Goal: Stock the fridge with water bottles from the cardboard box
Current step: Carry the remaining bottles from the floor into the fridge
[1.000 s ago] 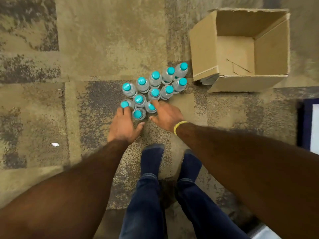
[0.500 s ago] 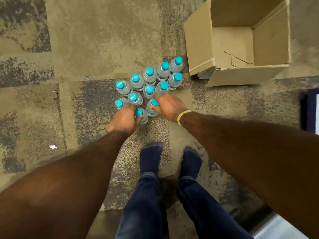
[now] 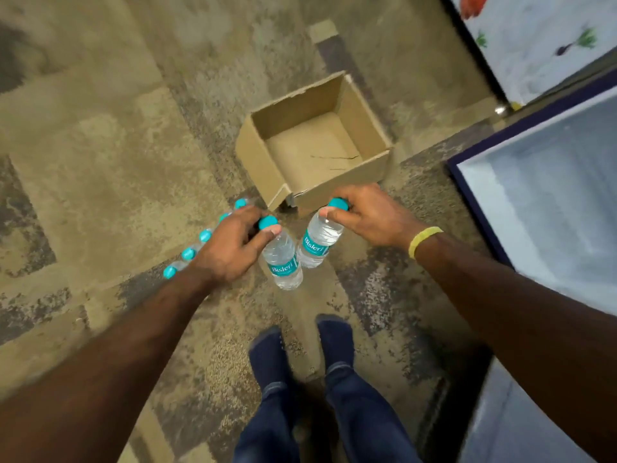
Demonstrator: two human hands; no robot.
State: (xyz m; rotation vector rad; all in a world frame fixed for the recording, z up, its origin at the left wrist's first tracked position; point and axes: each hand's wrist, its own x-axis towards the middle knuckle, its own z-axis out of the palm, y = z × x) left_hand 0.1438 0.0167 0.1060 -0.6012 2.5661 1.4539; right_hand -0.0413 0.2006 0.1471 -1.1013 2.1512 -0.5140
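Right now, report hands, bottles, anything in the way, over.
Left hand grips left bottle at the cap, right hand grips right bottle. Cardboard box empty. Spare bottles on floor past left hand; fridge at right, nothing seen between.

We take this for an office or a similar carpeted workplace, not a kitchen: the floor is carpet tiles (image 3: 117,145) in mottled beige and grey squares. At three o'clock is a fridge (image 3: 551,202) with a dark blue frame and a pale inside. At one o'clock is a white panel (image 3: 541,45) printed with vegetables. A cardboard box (image 3: 253,162) sits open on the carpet at twelve.
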